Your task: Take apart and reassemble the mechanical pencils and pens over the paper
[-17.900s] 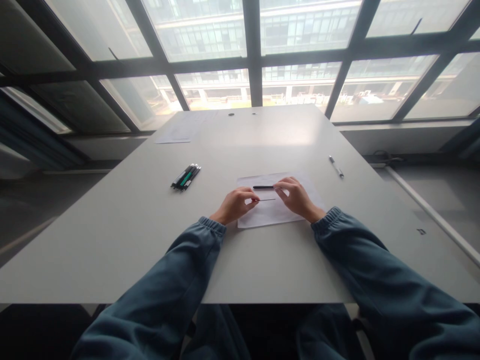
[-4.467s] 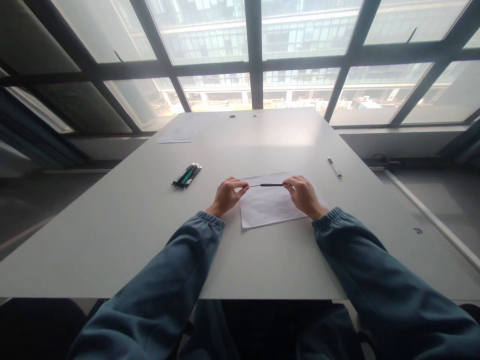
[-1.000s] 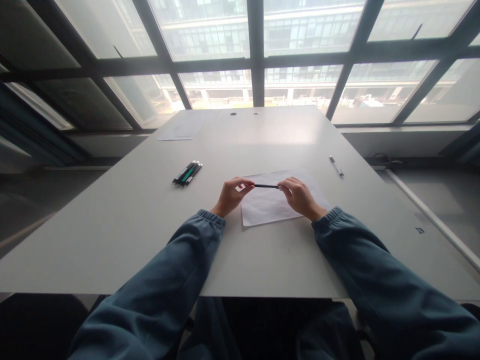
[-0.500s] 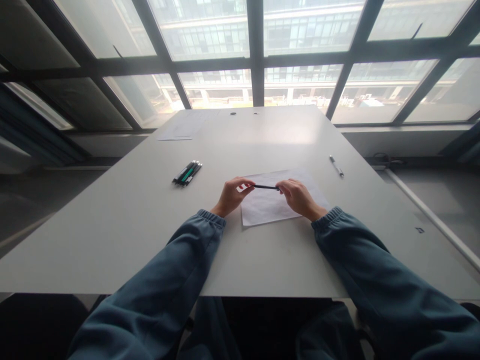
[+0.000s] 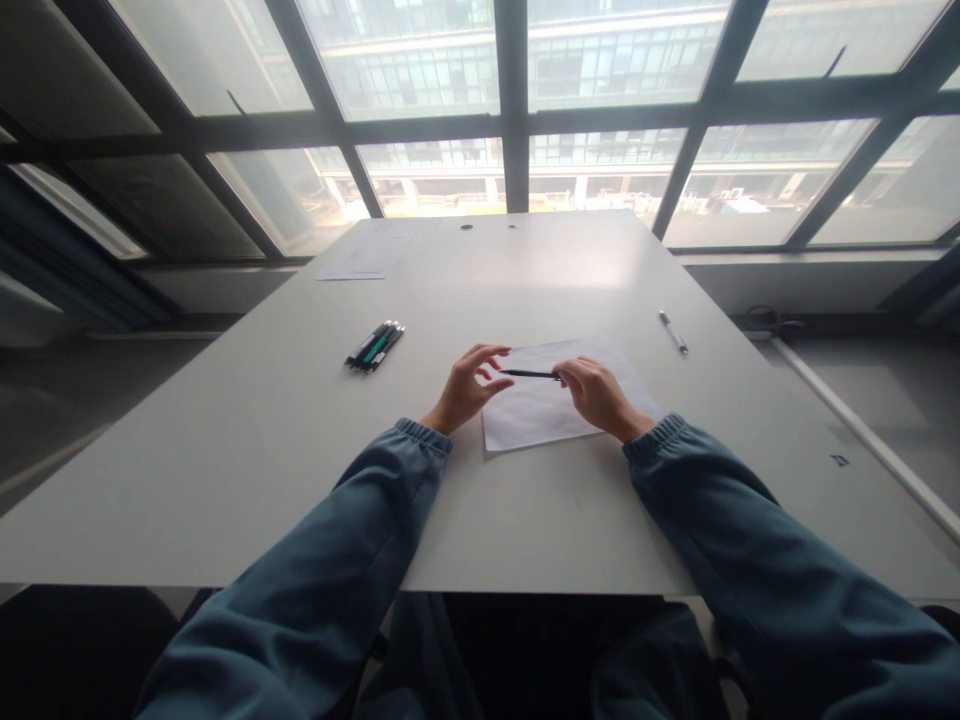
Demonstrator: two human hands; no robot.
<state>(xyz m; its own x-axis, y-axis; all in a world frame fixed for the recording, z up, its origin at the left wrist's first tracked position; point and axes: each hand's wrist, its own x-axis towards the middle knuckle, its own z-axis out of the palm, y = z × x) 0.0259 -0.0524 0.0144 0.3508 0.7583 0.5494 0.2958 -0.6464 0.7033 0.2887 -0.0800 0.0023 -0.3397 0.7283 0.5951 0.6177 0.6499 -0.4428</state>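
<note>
My right hand pinches the right end of a thin black pen and holds it level just above a white sheet of paper on the grey table. My left hand hovers at the pen's left tip with its fingers spread apart, touching nothing. Both forearms in blue sleeves rest over the table's near edge.
A bundle of black and green pens lies to the left. A single white pen lies to the right. Another sheet of paper sits at the far left end, near the windows.
My left hand has let go of the pen's left end and its fingers have spread. The right hand still holds the pen in the same spot.
</note>
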